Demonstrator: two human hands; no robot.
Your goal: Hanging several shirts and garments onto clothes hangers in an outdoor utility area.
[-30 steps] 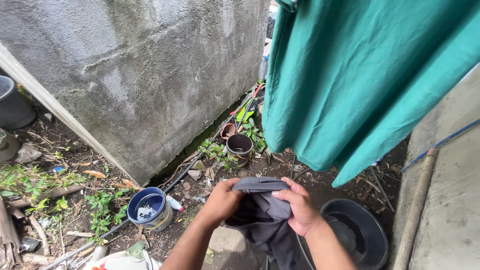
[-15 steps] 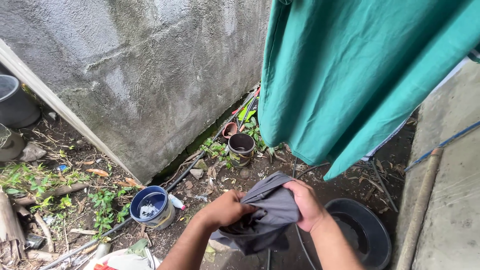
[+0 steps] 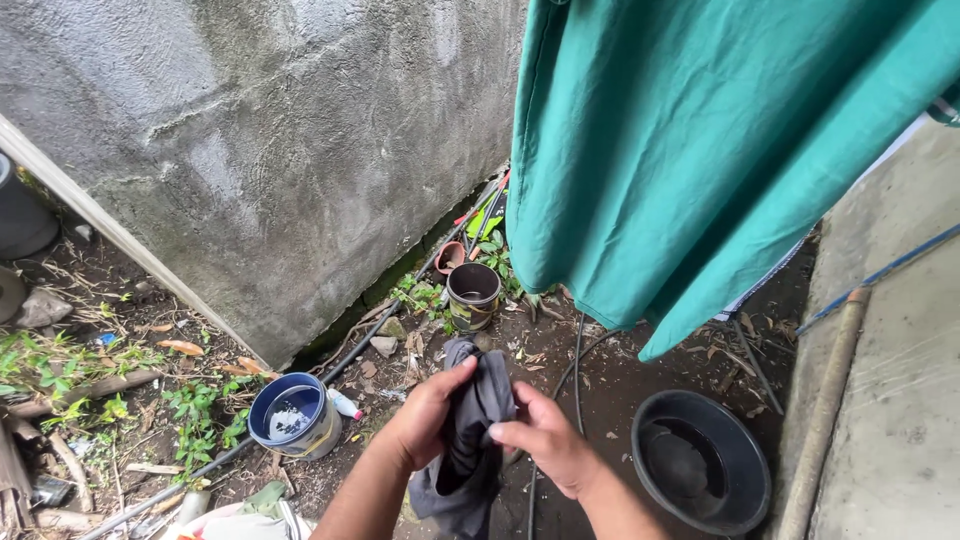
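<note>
A rough grey concrete wall [image 3: 260,150] fills the far left of the scene. A big green cloth [image 3: 700,150] hangs at the upper right, its lower edge above the dirt ground [image 3: 610,370]. At the right edge runs a pale concrete slab [image 3: 900,380] with a pole [image 3: 825,410] lying along it. On the ground at the near right sits a round black basin [image 3: 700,462]. Left of the hands stands a blue bucket [image 3: 292,415] with some water in it, and a small white bottle [image 3: 345,404] lies just beside it. Farther off, near the foot of the wall, is a dark can [image 3: 473,296] among green weeds. A thin black pipe [image 3: 360,352] runs along the wall's base.

At the near centre, a dark grey garment [image 3: 470,430] is bunched between the two hands. The left hand [image 3: 425,415] is closed around its left side, and the right hand [image 3: 540,445] pinches its right side with curled fingers.
</note>
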